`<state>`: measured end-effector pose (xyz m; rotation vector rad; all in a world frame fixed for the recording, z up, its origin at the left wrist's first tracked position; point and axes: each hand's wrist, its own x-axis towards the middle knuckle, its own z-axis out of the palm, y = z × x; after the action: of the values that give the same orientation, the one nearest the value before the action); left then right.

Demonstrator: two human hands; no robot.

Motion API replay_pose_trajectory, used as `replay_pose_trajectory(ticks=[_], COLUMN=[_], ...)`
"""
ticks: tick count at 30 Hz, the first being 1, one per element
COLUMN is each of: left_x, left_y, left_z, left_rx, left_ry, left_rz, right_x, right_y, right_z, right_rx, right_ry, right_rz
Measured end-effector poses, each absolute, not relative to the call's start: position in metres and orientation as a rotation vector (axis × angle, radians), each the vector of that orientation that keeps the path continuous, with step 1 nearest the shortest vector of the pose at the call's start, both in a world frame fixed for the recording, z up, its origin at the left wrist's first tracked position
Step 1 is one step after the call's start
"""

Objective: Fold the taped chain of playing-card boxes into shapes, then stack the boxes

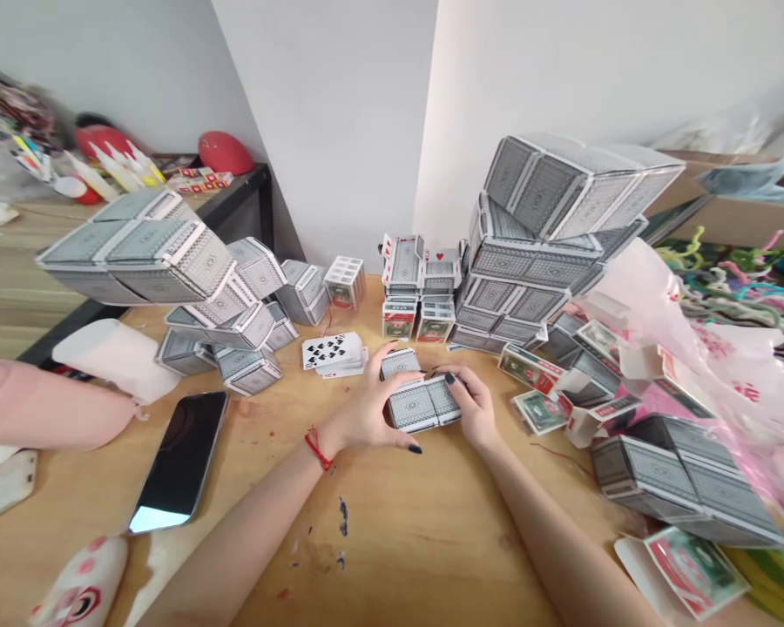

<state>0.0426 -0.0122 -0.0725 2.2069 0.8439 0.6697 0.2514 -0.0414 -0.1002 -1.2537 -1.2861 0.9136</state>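
A low block made of folded playing cards (413, 406), with grey patterned backs outward, sits between my hands over the middle of the table. My left hand (364, 407) curves around its left side, fingers over the far part and thumb stretched along the near edge. At the right end, my right hand (476, 407) grips the block with the fingers bent onto its top. Just beyond my left hand lie loose playing cards (333, 352), a ten of spades face up on top. Two card boxes (398, 320) stand behind the block with card cubes stacked on them.
Tall stacks of card cubes rise at the left (147, 248) and the right (526, 261). A black-screened phone (179, 461) lies to the left. Opened card boxes (539, 411), a pink plastic bag (709, 366) and more card blocks (659, 479) crowd the right.
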Motion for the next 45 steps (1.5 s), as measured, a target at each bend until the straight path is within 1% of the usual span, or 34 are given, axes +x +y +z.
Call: replay_pose_trajectory(ticks=[5, 11, 15, 18, 21, 23, 27, 30, 34, 38, 42, 45], left_x=[0.047, 0.051, 0.051, 0.049, 0.047, 0.048, 0.058, 0.067, 0.066, 0.057, 0.053, 0.057], left_y=[-0.015, -0.016, -0.016, -0.013, -0.011, -0.011, -0.015, -0.016, -0.013, -0.012, -0.014, -0.017], left_z=[-0.073, -0.079, -0.079, -0.077, -0.078, -0.082, -0.094, -0.1, -0.1, -0.098, -0.096, -0.096], left_rx=[2.217, 2.236, 2.236, 2.205, 2.01, 1.732, 1.278, 1.169, 1.225, 1.42, 1.656, 1.822], left_ry=[0.919, 0.898, 0.88, 0.876, 0.858, 0.807, 0.793, 0.894, 1.016, 1.021, 0.929, 0.935], left_rz=[0.652, 0.78, 0.829, 0.848, 0.965, 1.04, 1.026, 1.002, 1.131, 1.265, 1.271, 1.172], right_x=[0.252, 0.252, 0.253, 0.257, 0.26, 0.261, 0.256, 0.249, 0.248, 0.256, 0.256, 0.25], right_y=[-0.041, -0.038, -0.037, -0.033, -0.028, -0.025, -0.028, -0.031, -0.03, -0.03, -0.039, -0.047], right_z=[-0.099, -0.094, -0.094, -0.095, -0.096, -0.096, -0.1, -0.105, -0.111, -0.116, -0.112, -0.105], right_rx=[-1.243, -1.284, -1.257, -1.156, -1.006, -0.939, -0.923, -0.965, -0.964, -0.971, -0.969, -0.983], right_ry=[-1.344, -1.356, -1.328, -1.22, -1.034, -0.961, -1.005, -1.036, -0.931, -0.829, -0.909, -1.034], right_rz=[0.909, 0.895, 0.967, 1.077, 1.224, 1.258, 1.219, 1.21, 1.256, 1.042, 0.961, 0.938])
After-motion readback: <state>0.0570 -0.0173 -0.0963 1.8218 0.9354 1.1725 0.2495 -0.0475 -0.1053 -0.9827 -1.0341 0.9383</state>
